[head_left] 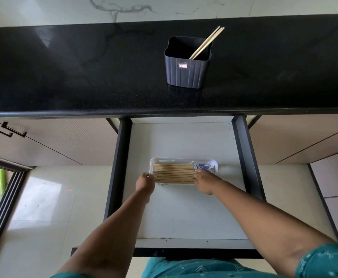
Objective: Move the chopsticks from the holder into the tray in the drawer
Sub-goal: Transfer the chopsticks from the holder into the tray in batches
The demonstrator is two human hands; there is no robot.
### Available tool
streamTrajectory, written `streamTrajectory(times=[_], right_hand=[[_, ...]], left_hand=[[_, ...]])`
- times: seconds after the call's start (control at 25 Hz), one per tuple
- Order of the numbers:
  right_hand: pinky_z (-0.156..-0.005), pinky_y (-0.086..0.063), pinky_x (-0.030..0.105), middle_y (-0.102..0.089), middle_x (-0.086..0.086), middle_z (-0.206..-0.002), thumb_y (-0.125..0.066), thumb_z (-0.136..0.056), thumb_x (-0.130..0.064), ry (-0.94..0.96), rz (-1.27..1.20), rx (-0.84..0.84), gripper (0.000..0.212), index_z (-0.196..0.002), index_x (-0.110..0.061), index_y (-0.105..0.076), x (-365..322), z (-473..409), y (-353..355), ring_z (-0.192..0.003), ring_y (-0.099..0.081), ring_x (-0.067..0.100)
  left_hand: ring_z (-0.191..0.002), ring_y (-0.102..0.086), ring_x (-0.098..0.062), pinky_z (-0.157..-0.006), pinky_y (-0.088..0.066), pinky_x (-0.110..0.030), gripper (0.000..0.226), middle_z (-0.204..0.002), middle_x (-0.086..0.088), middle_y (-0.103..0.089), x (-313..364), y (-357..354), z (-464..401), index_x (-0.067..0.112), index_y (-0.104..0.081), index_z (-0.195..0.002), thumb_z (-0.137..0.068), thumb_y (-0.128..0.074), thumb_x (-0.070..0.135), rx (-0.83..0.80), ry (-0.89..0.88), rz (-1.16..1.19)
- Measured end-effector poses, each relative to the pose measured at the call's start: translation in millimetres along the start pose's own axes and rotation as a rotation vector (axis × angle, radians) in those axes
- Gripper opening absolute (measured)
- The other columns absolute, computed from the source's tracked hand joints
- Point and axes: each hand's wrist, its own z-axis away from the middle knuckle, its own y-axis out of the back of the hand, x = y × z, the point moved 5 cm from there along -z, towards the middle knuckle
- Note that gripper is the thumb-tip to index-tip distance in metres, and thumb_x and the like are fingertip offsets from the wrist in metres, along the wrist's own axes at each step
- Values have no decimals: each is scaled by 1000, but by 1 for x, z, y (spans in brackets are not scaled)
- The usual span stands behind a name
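A dark grey square holder [185,74] stands on the black countertop with a few wooden chopsticks [207,42] leaning out of its back right corner. Below it the drawer [181,141] is pulled open. A white tray [184,159] lies inside it, holding several wooden chopsticks [174,174] side by side and a blue-and-white label at its right end. My left hand [145,183] grips the tray's left end. My right hand [204,180] rests on the right ends of the chopsticks in the tray, fingers curled on them.
The black countertop [84,77] runs the full width with a marble wall behind it. Beige cabinet fronts with dark handles [5,129] flank the drawer. The drawer's dark side rails [248,157] stand on both sides. Pale floor tiles lie at the lower left.
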Motion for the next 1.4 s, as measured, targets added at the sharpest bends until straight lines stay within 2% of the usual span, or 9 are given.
streamTrajectory(times=[0.24, 0.44, 0.52, 0.64, 0.8, 1.04, 1.16, 1.32, 1.4], right_hand=[[-101, -41, 34, -51, 7, -132, -37, -96, -23, -68, -71, 169, 37, -127, -17, -58, -2, 18, 33, -124, -46, 30], [-98, -47, 37, -55, 6, -125, -44, -94, -17, -68, -229, 344, 29, -116, -13, -63, -7, 34, 90, -111, -56, 26], [-96, -47, 34, -56, 8, -121, -45, -95, -17, -44, -237, 427, 26, -112, -10, -64, -13, 38, 123, -110, -56, 27], [-82, -45, 29, -57, 9, -113, -45, -96, -22, -15, -300, 561, 20, -94, -13, -63, -28, 45, 183, -97, -57, 26], [-77, -44, 27, -60, 5, -109, -47, -96, -27, 15, -425, 738, 25, -104, -14, -66, -48, 50, 273, -90, -57, 20], [-60, -42, 25, -60, -1, -90, -58, -91, -34, -104, -622, 909, 20, -92, -17, -68, -38, 34, 366, -71, -55, 12], [-53, -37, 28, -55, 0, -74, -58, -89, -48, -243, -828, 850, 34, -75, -17, -62, -9, 9, 390, -61, -51, 14], [-70, -46, 34, -59, 13, -123, -61, -80, -61, -405, -943, 732, 74, -128, -5, -53, 17, -36, 404, -107, -60, 32], [-78, -48, 36, -59, 15, -128, -61, -82, -59, -400, -938, 727, 77, -132, -2, -50, 23, -57, 411, -111, -59, 33]], left_hand=[[-79, -55, -24, -67, -40, -28, 26, -92, -10, -62, 17, 10, 4, 7, -63, -99, -90, -43, 19, -32, -56, -122], [-104, -55, -30, -81, -50, -34, 47, -120, -14, -56, 53, 38, 20, 6, -46, -128, -86, -49, 27, -2, 30, -296], [-115, -51, -31, -92, -49, -39, 45, -126, -12, -55, 91, 52, 27, 11, -46, -127, -85, -48, 26, 95, -100, -279], [-117, -48, -30, -94, -45, -39, 33, -124, -10, -57, 174, 76, 44, 14, -53, -118, -87, -51, 28, 201, -423, -211], [-115, -47, -31, -90, -39, -34, 26, -116, -8, -60, 286, 104, 76, 14, -55, -109, -87, -54, 27, 285, -751, -141], [-117, -46, -22, -90, -38, -29, 31, -119, -1, -60, 387, 97, 87, 18, -54, -116, -87, -56, 27, 265, -931, -99], [-119, -45, -23, -94, -39, -32, 34, -123, -3, -58, 420, 81, 78, 16, -51, -121, -88, -53, 25, 272, -1012, -189], [-121, -43, -24, -93, -42, -36, 35, -124, -6, -56, 451, 64, 61, 15, -48, -123, -89, -50, 21, 273, -1055, -273], [-124, -41, -25, -94, -41, -36, 40, -128, -6, -55, 461, 55, 52, 14, -46, -128, -89, -51, 21, 270, -1040, -277]])
